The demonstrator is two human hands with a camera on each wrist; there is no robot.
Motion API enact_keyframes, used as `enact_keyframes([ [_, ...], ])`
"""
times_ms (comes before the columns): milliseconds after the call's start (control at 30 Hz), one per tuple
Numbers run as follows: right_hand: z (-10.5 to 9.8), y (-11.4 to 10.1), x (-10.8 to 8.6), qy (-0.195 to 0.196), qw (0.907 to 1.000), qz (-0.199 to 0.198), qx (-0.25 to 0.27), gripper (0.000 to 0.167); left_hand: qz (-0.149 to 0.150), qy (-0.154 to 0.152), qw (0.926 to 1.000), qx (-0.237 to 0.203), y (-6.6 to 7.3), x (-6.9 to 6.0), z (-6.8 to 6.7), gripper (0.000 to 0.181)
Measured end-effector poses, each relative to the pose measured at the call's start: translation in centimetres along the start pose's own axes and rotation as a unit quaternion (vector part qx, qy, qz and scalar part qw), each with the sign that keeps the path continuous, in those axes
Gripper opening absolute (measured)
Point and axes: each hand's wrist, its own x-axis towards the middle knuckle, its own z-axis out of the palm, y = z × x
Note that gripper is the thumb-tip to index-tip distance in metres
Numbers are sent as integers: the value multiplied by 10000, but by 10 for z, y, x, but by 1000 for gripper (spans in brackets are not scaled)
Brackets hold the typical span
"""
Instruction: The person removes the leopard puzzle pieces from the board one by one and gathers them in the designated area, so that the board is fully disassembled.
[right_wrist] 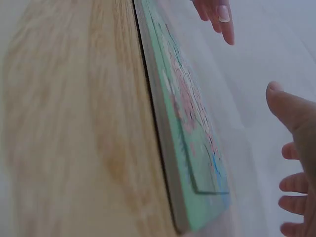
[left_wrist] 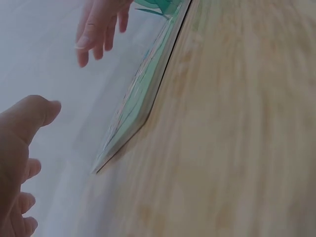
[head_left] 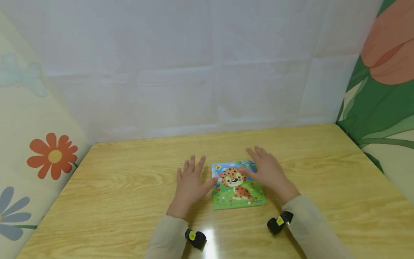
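A thin square picture puzzle board [head_left: 239, 194] with a cartoon leopard on green grass lies flat on the wooden table [head_left: 129, 201]. In the left wrist view the board [left_wrist: 143, 94] shows its pale edge, and the right wrist view shows fine cut lines across the board [right_wrist: 185, 123]. My left hand [head_left: 191, 185] hovers at the board's left side, fingers spread. Above its right edge is my right hand [head_left: 270, 172], fingers extended and thumb reaching over the picture. Both wrist views show the hands raised off the board, holding nothing.
A white cloth [head_left: 181, 72] hangs behind the table's back edge. Walls with painted flowers [head_left: 55, 156] stand at the left and right. Each sleeve carries a small black wrist camera [head_left: 195, 239].
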Motion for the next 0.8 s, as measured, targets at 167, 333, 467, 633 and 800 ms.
enact_keyframes([
  [167, 1, -8, 11, -184, 9982, -455, 345, 79, 390, -226, 9986, -266, -5, 0, 2, 81],
  [333, 3, -13, 19, -599, 9930, -695, 743, 77, 700, -559, 9938, -662, -10, 0, 1, 77],
  [467, 7, -13, 24, -906, 9889, -704, 947, 75, 865, -852, 9898, -747, -14, 1, 1, 81],
  [633, 13, -13, 31, -1081, 9861, -712, 1041, 75, 1012, -1128, 9862, -665, -18, 4, -2, 88],
  [800, 17, -15, 38, -1115, 9831, -825, 1199, 71, 1136, -1358, 9817, -706, -22, 6, -6, 97],
])
